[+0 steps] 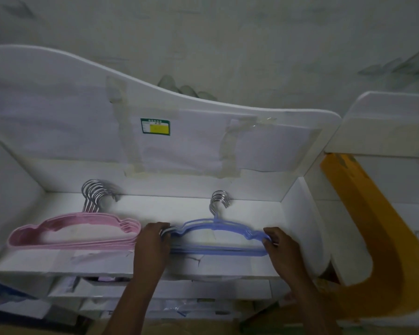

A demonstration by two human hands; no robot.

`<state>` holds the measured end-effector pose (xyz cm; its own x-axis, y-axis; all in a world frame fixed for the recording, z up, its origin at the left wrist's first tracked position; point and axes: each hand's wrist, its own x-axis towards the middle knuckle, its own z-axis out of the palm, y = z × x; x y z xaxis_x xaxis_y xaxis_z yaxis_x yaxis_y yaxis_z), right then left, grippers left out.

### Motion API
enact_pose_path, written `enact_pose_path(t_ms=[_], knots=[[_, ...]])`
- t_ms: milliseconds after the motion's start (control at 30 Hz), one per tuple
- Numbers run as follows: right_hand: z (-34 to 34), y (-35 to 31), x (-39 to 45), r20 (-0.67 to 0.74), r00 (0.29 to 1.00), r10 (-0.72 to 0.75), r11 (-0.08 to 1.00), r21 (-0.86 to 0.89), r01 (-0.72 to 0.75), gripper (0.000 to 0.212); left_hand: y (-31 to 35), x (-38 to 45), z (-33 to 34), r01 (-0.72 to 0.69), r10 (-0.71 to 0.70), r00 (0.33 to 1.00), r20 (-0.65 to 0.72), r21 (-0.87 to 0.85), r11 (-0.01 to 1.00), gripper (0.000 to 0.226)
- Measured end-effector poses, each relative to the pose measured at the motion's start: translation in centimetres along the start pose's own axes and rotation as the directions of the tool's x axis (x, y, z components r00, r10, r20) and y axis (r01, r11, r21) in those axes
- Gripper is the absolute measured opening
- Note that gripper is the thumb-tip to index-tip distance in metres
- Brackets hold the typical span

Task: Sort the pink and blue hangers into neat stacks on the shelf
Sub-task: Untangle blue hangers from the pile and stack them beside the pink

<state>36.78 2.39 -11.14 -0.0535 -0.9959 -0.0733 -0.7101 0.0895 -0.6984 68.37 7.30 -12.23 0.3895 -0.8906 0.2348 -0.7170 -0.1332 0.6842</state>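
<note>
A stack of several pink hangers (82, 234) lies flat on the left half of the white shelf (155, 209), metal hooks pointing to the back wall. To its right lies a stack of blue hangers (218, 228), hooks also toward the back. My left hand (153, 240) grips the left end of the blue stack. At the stack's right end, my right hand (279, 245) holds it with curled fingers. Both stacks rest on the shelf board, a small gap between them.
The shelf has a white back panel (179, 141) with taped papers and a green and yellow label (155, 126). White side walls close it left and right. A curved yellow-orange piece (385, 238) stands at the right. Boxes and papers lie below the shelf.
</note>
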Motion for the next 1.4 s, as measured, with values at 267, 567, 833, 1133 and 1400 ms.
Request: enact_pose_path(t_ms=[267,567,833,1133,1400], knots=[[0.1,0.3,0.6,-0.007,0.998,-0.057,0.992,-0.117,0.056,0.019,0.2,0.5,-0.2,0.086,-0.089,0.994,0.069,0.055,0.995,0.025],[0.5,0.1,1.7,0.005,0.992,-0.123,0.938,-0.325,0.118,0.012,0.4,1.4,0.7,0.104,-0.134,0.978,0.163,0.178,0.979,0.037],[0.7,-0.1,2.1,0.037,0.989,-0.144,0.913,-0.380,0.147,0.008,0.4,1.7,0.8,0.062,-0.109,0.973,0.202,0.229,0.971,0.041],[1.6,-0.1,2.0,0.031,0.978,-0.204,0.897,-0.394,0.200,0.020,-0.3,2.3,0.9,0.070,-0.118,0.959,0.259,0.186,0.980,0.043],[1.7,-0.3,2.4,0.028,0.985,-0.168,0.881,-0.444,0.163,0.016,0.7,2.4,0.4,0.049,-0.132,0.945,0.298,0.273,0.961,0.035]])
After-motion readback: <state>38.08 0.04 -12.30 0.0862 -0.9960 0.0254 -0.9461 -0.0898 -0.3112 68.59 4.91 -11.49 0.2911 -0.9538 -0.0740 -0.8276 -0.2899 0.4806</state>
